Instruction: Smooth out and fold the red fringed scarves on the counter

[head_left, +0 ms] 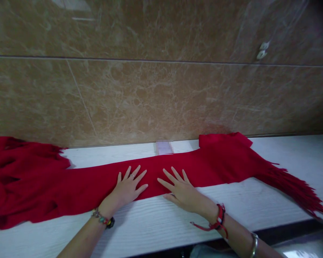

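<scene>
A long red scarf [86, 186] lies lengthwise across the white tabletop, its middle stretch flat and its left end bunched in loose folds. At the right it is folded over, and a fringe [296, 186] of tassels trails toward the front edge. My left hand [127, 186] rests flat on the scarf with fingers spread. To its right, my right hand [181, 190] also lies with fingers apart on the scarf, near its front edge. Neither hand grips the cloth.
Behind the table rises a brown marbled tile wall [150, 96] with a small white fixture [262, 51] at upper right. A pale, partly blurred card or packet [164, 148] lies between scarf and wall. The white table [156, 222] ends at a dark front edge.
</scene>
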Motion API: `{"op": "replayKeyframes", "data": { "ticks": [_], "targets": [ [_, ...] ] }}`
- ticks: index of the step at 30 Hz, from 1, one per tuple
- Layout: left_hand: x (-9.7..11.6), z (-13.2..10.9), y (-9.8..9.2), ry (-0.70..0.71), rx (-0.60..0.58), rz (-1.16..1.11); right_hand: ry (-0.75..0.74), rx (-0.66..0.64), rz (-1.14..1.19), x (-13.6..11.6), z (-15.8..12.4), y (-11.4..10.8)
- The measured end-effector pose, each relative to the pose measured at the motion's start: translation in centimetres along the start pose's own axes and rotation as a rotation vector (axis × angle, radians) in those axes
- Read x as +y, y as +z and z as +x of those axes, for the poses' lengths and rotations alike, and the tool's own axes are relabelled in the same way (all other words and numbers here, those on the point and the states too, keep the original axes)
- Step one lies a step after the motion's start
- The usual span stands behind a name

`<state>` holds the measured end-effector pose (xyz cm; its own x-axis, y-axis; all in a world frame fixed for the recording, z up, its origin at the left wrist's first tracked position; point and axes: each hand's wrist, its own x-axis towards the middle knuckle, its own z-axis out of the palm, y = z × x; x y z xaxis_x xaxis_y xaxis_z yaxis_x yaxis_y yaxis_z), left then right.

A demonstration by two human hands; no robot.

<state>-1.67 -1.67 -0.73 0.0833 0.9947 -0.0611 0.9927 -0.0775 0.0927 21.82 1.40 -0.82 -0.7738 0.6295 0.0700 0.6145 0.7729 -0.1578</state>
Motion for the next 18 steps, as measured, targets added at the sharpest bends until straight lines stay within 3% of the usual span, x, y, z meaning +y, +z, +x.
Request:
{"op": "replayKeyframes", "data": {
  "ticks": [5,10,12,18],
  "targets": [
    [-0.1,0.0,0.1,-0.049,0.011,0.01,-0.041,-0.044,0.036,-0.1,-0.2,-0.1],
    [-0.5,0.0,0.2,-0.048,0.041,0.028,0.172,0.097,-0.058,2.2,-0.5,-0.4],
    [-0.5,0.1,0.1,-0.014,0.046,0.044,0.234,0.082,-0.094,3.3,-0.7,-0.1],
    [0.0,0.1,-0.3,-0.003,-0.019,0.023,0.237,0.012,-0.087,4.8,-1.2,0.3]
  ]
}}
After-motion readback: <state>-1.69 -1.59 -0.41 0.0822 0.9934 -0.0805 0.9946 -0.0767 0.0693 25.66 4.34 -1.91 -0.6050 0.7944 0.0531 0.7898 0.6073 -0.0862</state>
